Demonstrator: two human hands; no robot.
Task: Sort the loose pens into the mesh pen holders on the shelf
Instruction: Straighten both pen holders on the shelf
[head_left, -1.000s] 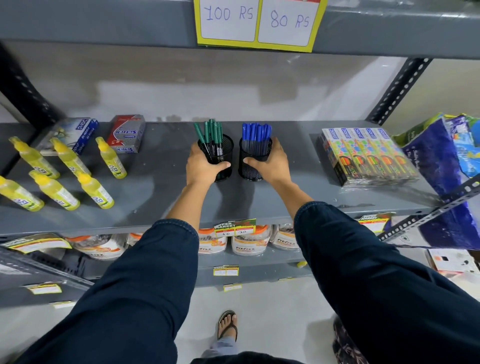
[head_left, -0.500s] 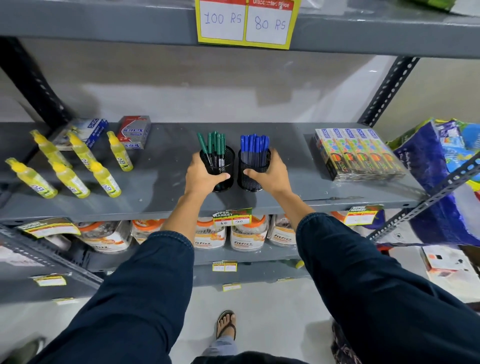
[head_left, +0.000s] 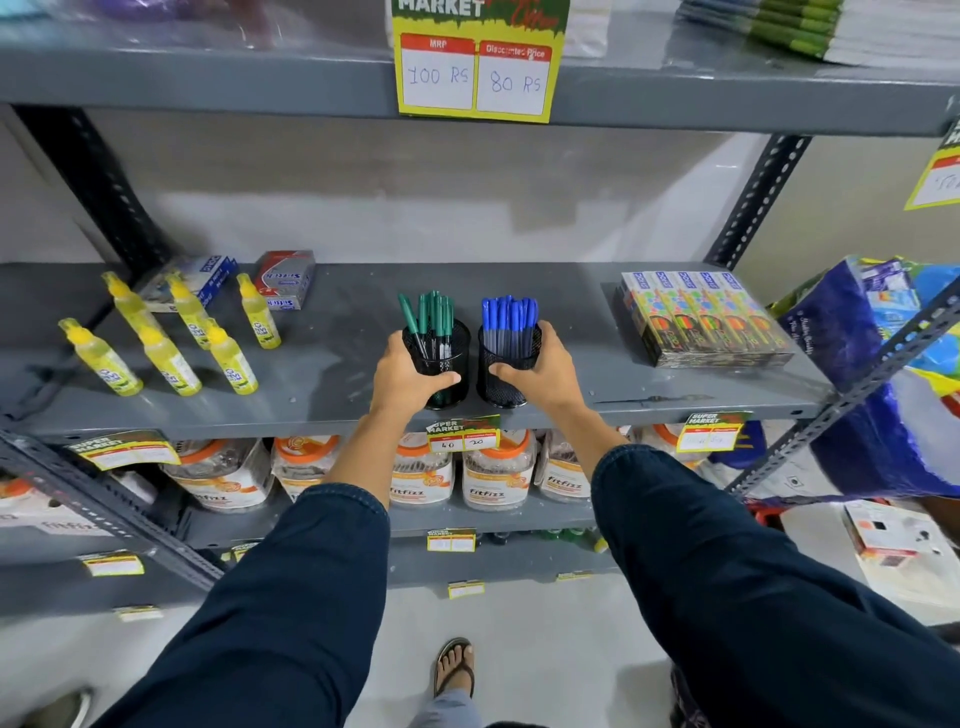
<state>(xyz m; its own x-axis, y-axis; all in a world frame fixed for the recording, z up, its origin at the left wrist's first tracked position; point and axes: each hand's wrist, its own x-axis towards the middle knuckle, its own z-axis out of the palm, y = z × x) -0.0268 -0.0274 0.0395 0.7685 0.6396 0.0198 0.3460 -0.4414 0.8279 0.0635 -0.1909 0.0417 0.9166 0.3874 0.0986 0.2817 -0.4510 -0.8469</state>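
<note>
Each hand grips 1 of the 2 holders near the shelf's (head_left: 322, 384) front edge: the left hand (head_left: 402, 376) wraps the green-pen holder (head_left: 441, 358), the right hand (head_left: 540, 371) the blue-pen holder (head_left: 506, 366). Best to slide them level, bases flat, so no pen tips out. No loose pens show; the holders' bases are partly hidden behind the hands.

Both arms wear long, dark navy blue sleeves of a plain, slightly sheened fabric, the left sleeve (head_left: 291, 587) and the right sleeve (head_left: 727, 587) each ending in a stitched hem pushed back short of the wrist, leaving the forearms and both hands bare. At 6 o'clock a foot in an open dark flip-flop sandal (head_left: 455, 666) shows, with a light blue-grey trouser leg (head_left: 449, 712) just below it.
</note>
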